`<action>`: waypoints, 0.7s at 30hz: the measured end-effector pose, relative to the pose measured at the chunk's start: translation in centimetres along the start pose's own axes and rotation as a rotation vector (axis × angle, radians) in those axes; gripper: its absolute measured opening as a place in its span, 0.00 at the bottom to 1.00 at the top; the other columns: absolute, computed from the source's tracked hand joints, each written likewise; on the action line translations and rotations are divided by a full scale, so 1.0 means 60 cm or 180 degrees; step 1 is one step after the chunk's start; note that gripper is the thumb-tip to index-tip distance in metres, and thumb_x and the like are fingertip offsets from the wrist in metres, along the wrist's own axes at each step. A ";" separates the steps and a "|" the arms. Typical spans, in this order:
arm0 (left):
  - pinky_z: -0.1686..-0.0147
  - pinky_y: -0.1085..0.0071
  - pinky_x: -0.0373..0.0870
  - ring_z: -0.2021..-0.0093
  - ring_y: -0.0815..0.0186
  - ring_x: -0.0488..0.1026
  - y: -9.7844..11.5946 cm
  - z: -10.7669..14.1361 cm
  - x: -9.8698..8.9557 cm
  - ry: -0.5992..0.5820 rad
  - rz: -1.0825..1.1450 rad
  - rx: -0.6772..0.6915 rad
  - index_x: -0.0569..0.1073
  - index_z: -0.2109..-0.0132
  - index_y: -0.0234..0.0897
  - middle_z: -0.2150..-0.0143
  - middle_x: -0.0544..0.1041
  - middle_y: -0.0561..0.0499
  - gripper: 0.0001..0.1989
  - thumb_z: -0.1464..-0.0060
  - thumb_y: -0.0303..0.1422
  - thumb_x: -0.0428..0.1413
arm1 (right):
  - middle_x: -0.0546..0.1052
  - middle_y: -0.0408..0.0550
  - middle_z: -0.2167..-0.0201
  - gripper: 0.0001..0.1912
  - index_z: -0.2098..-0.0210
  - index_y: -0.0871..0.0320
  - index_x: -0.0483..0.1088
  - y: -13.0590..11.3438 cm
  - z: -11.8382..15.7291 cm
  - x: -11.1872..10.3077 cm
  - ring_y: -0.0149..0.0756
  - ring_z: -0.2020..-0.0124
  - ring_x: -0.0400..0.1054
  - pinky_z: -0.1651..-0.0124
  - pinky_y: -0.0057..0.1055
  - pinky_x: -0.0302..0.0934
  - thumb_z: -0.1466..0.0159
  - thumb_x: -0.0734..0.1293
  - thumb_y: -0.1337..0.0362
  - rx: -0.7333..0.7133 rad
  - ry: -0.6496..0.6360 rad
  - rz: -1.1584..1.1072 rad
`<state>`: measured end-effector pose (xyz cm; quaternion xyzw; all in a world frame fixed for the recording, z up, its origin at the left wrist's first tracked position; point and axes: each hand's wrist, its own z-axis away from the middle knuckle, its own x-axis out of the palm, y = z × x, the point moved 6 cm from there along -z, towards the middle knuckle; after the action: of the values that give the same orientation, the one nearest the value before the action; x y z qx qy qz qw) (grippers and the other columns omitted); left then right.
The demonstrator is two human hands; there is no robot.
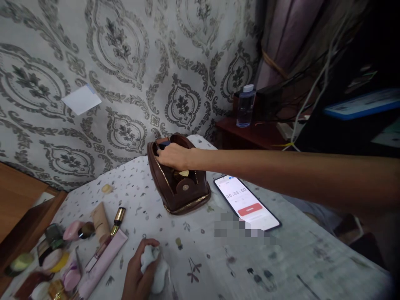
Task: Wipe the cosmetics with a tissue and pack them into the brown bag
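Note:
My right hand (176, 156) reaches from the right into an open brown handbag (187, 204) with gold zips. Its fingers curl down inside the opening, and whatever they grip is hidden. Something gold-coloured (183, 173) shows in the bag below the hand, and a dark blue item (164, 143) lies by the fingertips. Near the front edge of the view, my left hand (140, 268) is closed around a crumpled white cloth (156, 268), possibly a tissue, just above the patterned sheet.
Several cosmetics lie at the left, among them a pink tube (104, 262), a beige tube (100, 221) and a gold-capped lipstick (118, 221). A phone (245, 202) showing a timer lies right of the bag. Behind stands a clear bottle (246, 107) on a dark red table (231, 127).

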<state>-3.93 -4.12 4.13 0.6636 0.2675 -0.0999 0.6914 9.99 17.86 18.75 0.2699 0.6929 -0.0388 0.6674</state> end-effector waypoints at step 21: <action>0.74 0.74 0.56 0.76 0.67 0.58 0.005 0.003 0.004 -0.0025 0.0108 -0.0106 0.73 0.60 0.40 0.76 0.63 0.57 0.20 0.45 0.52 0.54 | 0.74 0.58 0.52 0.23 0.47 0.62 0.66 0.026 0.010 0.010 0.46 0.55 0.72 0.62 0.33 0.63 0.41 0.63 0.77 0.0164 0.0030 -0.0949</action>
<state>-3.55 -4.20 4.28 0.6561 0.2552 -0.0863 0.7050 11.21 19.15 18.61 0.1814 0.7272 -0.1540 0.6438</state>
